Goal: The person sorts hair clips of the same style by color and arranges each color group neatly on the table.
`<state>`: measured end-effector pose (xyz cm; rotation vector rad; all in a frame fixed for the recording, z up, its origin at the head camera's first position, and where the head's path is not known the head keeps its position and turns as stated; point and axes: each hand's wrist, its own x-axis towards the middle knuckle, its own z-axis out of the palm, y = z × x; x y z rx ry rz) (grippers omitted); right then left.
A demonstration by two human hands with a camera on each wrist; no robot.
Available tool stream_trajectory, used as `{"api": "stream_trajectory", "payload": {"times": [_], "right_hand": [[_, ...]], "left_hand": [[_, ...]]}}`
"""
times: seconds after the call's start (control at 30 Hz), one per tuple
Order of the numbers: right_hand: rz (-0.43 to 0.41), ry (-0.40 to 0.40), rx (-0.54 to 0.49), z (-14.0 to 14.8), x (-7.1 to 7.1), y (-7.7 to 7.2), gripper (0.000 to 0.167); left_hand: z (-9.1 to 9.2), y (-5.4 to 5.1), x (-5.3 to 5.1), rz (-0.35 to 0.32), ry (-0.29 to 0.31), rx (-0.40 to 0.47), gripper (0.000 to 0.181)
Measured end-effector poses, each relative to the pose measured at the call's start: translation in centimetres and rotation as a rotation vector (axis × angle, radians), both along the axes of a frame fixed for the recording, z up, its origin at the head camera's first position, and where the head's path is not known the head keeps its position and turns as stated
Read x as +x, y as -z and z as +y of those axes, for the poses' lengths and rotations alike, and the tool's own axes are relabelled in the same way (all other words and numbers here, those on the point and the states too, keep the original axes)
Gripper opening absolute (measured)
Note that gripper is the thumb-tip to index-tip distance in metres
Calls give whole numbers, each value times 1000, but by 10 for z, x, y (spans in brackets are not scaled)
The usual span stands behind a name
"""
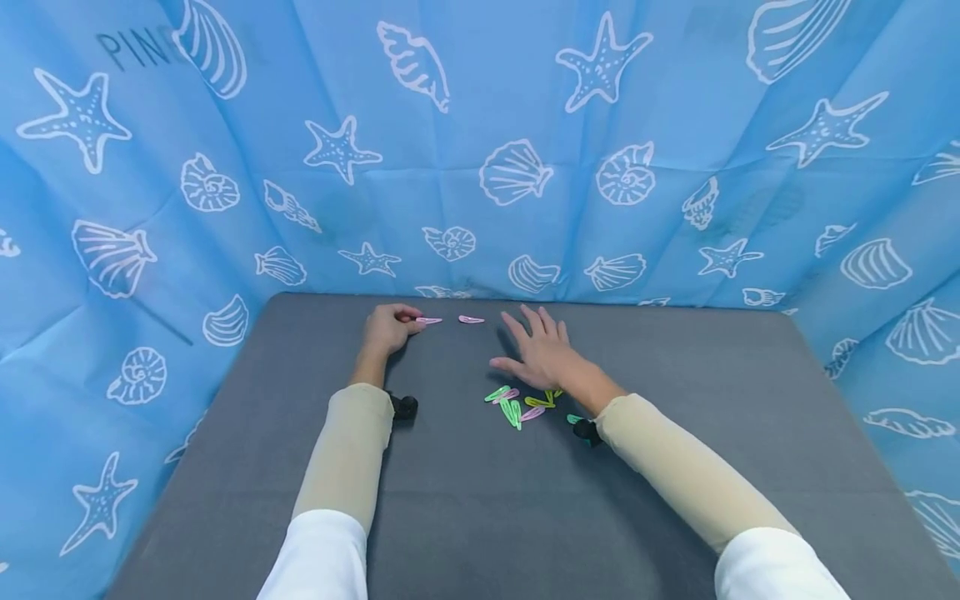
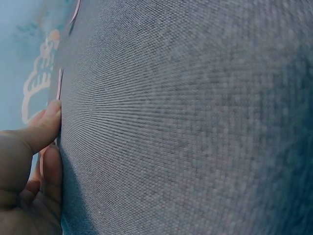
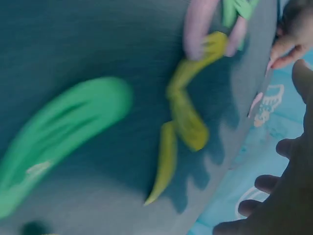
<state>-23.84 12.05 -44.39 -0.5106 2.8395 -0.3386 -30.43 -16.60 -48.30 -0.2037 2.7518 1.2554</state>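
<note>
At the back left of the table, my left hand (image 1: 388, 330) pinches a pink hair clip (image 1: 430, 321) between thumb and finger; the left wrist view shows the thumb (image 2: 46, 128) on that clip (image 2: 59, 84). A second pink clip (image 1: 471, 319) lies to its right, touched by neither hand. My right hand (image 1: 546, 354) is spread, fingers apart, holding nothing, just behind a loose group of green, pink and yellow clips (image 1: 512, 412). In the right wrist view the hand (image 3: 279, 196) hovers beside yellow clips (image 3: 188, 120) and a green clip (image 3: 68, 132).
The grey table (image 1: 450, 517) ends at the back against a blue curtain (image 1: 465, 200) printed with shells and starfish. A green clip (image 1: 574, 418) lies under my right wrist, beside the black wrist camera (image 1: 587, 432). Another black camera (image 1: 405, 407) is at my left wrist.
</note>
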Motion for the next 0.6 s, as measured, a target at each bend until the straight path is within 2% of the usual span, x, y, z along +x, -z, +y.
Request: {"api": "stream_trajectory", "payload": {"times": [0.27, 0.43, 0.6], "right_hand": [[167, -145, 33, 31, 43, 12, 85], [203, -235, 16, 41, 64, 18, 82], [217, -260, 5, 48, 79, 18, 78]], "left_hand": [[0, 1, 1, -3, 5, 13, 26], [-1, 0, 1, -1, -5, 19, 26], [1, -1, 1, -14, -11, 6, 26]]}}
